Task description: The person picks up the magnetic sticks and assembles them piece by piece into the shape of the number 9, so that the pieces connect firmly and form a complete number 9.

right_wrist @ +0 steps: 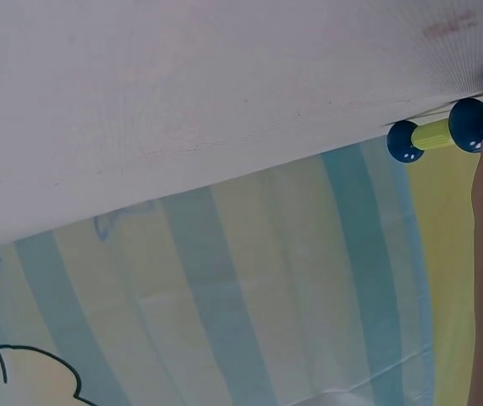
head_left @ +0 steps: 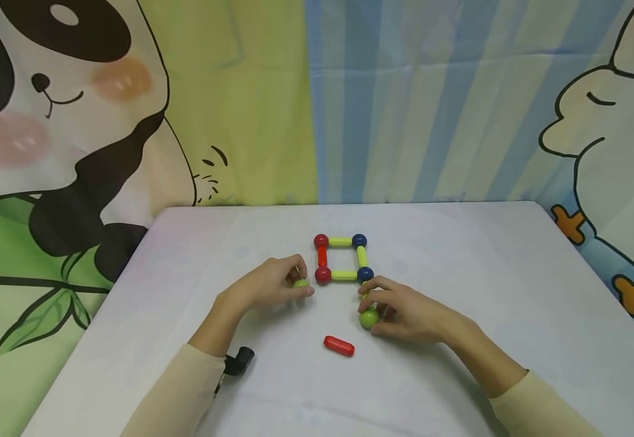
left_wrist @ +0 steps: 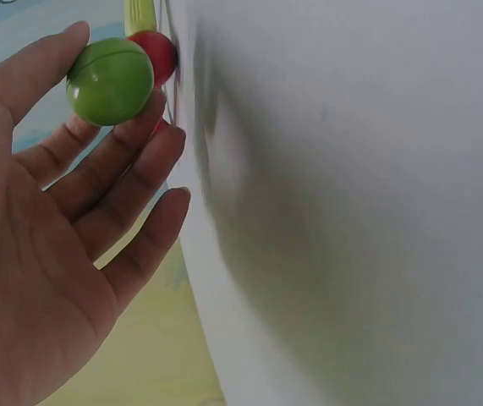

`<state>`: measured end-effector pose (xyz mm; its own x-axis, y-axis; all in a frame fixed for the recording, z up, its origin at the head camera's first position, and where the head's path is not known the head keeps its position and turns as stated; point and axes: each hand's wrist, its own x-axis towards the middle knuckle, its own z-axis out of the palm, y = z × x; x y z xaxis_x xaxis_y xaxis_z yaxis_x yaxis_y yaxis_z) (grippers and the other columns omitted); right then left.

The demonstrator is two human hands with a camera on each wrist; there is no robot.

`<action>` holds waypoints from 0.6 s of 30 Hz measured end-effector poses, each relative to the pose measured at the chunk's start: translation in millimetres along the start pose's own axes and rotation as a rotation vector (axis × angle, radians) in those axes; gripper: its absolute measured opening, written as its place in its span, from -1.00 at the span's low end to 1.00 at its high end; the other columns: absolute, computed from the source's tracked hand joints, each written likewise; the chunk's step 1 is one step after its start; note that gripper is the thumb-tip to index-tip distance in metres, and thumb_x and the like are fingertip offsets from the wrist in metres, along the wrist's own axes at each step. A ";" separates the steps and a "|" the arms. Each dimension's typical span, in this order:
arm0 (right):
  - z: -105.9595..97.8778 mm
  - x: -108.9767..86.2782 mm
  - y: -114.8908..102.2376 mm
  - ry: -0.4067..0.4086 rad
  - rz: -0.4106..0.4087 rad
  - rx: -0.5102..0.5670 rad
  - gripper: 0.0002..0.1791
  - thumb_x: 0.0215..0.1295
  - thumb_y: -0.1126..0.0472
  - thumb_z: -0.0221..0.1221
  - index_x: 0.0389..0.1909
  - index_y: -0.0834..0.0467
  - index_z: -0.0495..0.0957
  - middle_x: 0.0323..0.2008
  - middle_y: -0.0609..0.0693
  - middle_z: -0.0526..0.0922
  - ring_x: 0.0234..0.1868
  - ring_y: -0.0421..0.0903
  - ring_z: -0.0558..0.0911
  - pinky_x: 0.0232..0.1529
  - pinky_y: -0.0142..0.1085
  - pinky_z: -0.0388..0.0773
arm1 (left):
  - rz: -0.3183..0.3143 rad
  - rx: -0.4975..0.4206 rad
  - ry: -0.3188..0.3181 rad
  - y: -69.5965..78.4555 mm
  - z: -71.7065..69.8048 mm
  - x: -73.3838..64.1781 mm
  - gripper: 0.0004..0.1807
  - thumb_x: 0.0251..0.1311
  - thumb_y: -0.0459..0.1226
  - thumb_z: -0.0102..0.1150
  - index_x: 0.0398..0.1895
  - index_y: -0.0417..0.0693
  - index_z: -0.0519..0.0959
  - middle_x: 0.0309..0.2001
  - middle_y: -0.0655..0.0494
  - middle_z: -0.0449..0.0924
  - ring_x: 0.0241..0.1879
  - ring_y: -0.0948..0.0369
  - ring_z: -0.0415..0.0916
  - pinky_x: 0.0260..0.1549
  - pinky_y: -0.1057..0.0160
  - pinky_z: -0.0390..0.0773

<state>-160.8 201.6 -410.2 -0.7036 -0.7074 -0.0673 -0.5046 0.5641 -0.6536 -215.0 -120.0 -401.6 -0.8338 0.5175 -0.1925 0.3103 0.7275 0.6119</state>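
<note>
A square of magnetic rods and balls lies on the table, with red balls [head_left: 323, 275] at its left corners and blue balls [head_left: 365, 275] at its right ones. Yellow-green rods [head_left: 344, 276] form three sides; a red rod [head_left: 322, 256] forms the left side. Left of it, my left hand [head_left: 273, 282] pinches a green ball [left_wrist: 110, 82] between thumb and fingertips. My right hand [head_left: 410, 312] grips another green ball [head_left: 368, 318] below the near blue corner. A yellow-green rod between that ball and the corner is partly hidden by my fingers.
A loose red rod [head_left: 339, 346] lies on the white table [head_left: 459, 243], nearer me than the square. A black wrist-camera mount [head_left: 239, 362] sticks out beside my left sleeve. Behind the table's far edge hangs a printed cloth [head_left: 240, 121].
</note>
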 end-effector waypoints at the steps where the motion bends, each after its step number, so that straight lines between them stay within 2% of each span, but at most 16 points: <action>1: -0.1 -0.3 0.2 -0.002 0.003 -0.002 -0.64 0.27 0.19 0.42 0.06 -0.10 0.63 0.30 -0.03 0.43 -0.06 -0.26 0.63 0.01 -0.32 0.65 | 0.003 -0.005 -0.015 0.9 1.6 -1.6 -0.67 0.26 0.00 0.40 -0.11 0.11 0.50 -0.29 0.21 0.63 -0.31 0.23 0.54 -0.24 0.19 0.54; 9: -4.4 -0.6 1.5 -0.017 0.010 -0.005 -0.65 0.27 0.18 0.43 0.05 -0.11 0.62 0.31 -0.04 0.43 -0.05 -0.25 0.62 0.03 -0.31 0.64 | 0.020 -0.028 -0.082 7.4 12.6 -9.4 -0.74 0.25 -0.04 0.42 -0.16 0.17 0.53 -0.25 0.32 0.63 -0.17 0.27 0.55 -0.04 0.17 0.55; 12: -5.5 1.2 0.7 -0.021 0.015 0.008 -0.57 0.27 0.18 0.43 0.13 -0.06 0.58 0.28 -0.07 0.44 -0.04 -0.22 0.62 0.02 -0.30 0.65 | 0.038 -0.023 -0.104 10.0 13.9 -11.7 -0.74 0.23 -0.04 0.43 -0.16 0.20 0.54 -0.23 0.34 0.63 -0.12 0.29 0.56 0.03 0.18 0.55; 16: -5.0 2.6 0.8 -0.019 0.025 0.018 -0.47 0.26 0.18 0.44 0.22 -0.01 0.51 0.26 -0.11 0.45 -0.04 -0.20 0.62 0.00 -0.31 0.65 | 0.073 -0.006 -0.095 12.7 15.2 -13.7 -0.74 0.22 -0.06 0.45 -0.13 0.21 0.56 -0.20 0.37 0.63 -0.10 0.30 0.55 0.06 0.18 0.56; 18: -4.3 3.1 0.7 -0.022 0.023 0.019 -0.49 0.26 0.18 0.44 0.20 -0.01 0.53 0.27 -0.11 0.44 -0.04 -0.20 0.62 0.00 -0.32 0.64 | 0.084 0.003 -0.096 12.6 16.7 -14.3 -0.72 0.21 -0.05 0.45 -0.10 0.20 0.58 -0.19 0.38 0.62 -0.10 0.31 0.55 0.06 0.19 0.56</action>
<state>-165.6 201.7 -407.7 -0.7034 -0.7039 -0.0987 -0.4788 0.5720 -0.6660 -191.6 -110.7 -404.1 -0.7573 0.6171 -0.2137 0.3782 0.6813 0.6267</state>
